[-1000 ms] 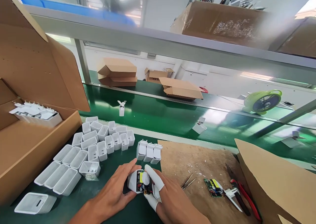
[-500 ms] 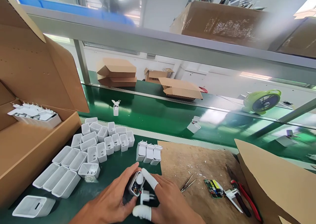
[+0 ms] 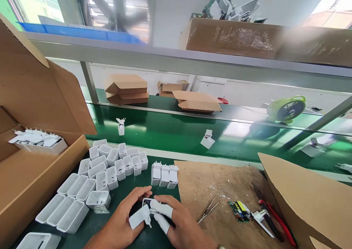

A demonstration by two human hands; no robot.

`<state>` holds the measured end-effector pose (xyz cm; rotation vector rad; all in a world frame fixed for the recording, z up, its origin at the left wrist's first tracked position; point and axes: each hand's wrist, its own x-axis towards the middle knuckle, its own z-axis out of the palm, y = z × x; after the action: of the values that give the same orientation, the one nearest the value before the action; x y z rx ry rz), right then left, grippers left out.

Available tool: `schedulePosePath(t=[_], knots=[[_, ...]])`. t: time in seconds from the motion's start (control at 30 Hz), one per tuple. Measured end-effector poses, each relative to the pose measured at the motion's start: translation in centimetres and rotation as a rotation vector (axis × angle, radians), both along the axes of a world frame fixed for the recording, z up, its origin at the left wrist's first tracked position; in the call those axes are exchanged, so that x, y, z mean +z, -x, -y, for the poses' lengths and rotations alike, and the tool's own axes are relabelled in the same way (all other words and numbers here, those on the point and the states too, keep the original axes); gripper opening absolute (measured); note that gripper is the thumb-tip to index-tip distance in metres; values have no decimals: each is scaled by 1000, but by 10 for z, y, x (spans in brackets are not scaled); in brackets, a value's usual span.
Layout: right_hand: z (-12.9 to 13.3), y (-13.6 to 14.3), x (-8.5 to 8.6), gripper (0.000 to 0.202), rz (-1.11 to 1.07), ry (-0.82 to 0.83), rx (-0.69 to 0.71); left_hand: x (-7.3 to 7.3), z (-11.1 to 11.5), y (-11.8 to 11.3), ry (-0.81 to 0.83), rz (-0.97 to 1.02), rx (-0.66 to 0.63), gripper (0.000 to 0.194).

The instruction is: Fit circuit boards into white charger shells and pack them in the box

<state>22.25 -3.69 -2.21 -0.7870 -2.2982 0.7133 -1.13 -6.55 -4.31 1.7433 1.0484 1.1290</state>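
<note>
My left hand (image 3: 123,219) is closed around a white plastic charger housing (image 3: 145,200), whose open end faces up, its inside mostly hidden by fingers. A white plug cover (image 3: 137,218) with pins lies across the front of the housing, close to my left fingertips. My right hand (image 3: 181,221) wears white finger cots on thumb and forefinger, and these pinch at the housing's right side by the cover. Just beyond my hands stand three white chargers (image 3: 164,175) with covers perched on top. To the left are several empty white housings (image 3: 73,215) in rows.
A cardboard sheet (image 3: 220,175) at right carries tweezers (image 3: 208,210), a circuit board (image 3: 238,210) and red-handled pliers (image 3: 275,216). Open cardboard boxes flank both sides, the left one (image 3: 41,183) holding white covers. Behind runs a green conveyor (image 3: 165,128) with several chargers under a shelf.
The plug cover has swung from below right of the housing to its front left, broad face showing. My right fingers have closed in on the housing. The view has tipped up slightly.
</note>
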Motion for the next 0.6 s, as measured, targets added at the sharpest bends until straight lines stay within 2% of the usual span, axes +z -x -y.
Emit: schedulePosePath(t=[0.1, 0.2, 0.27, 0.37, 0.4, 0.47, 0.53, 0.6], knots=[[0, 6, 2, 43, -133, 212, -119, 0, -2, -1, 30, 16, -2, 64], [0, 12, 10, 21, -148, 286, -98, 0, -3, -1, 67, 23, -4, 66], [2, 12, 13, 18, -127, 217, -67, 3, -2, 1, 54, -1, -4, 67], [5, 6, 7, 39, 4, 47, -61, 16, 2, 9, -26, -119, 10, 69], [5, 3, 3, 48, 71, -19, -56, 22, 3, 12, -56, -170, 5, 64], [5, -2, -4, 62, 183, -143, -44, 34, 5, 18, -99, -242, -25, 44], [5, -5, -9, 65, 243, -210, -37, 43, 4, 19, -99, -250, -32, 24], [4, -5, -10, 62, 268, -239, -52, 49, 1, 14, -12, -197, 24, 18]])
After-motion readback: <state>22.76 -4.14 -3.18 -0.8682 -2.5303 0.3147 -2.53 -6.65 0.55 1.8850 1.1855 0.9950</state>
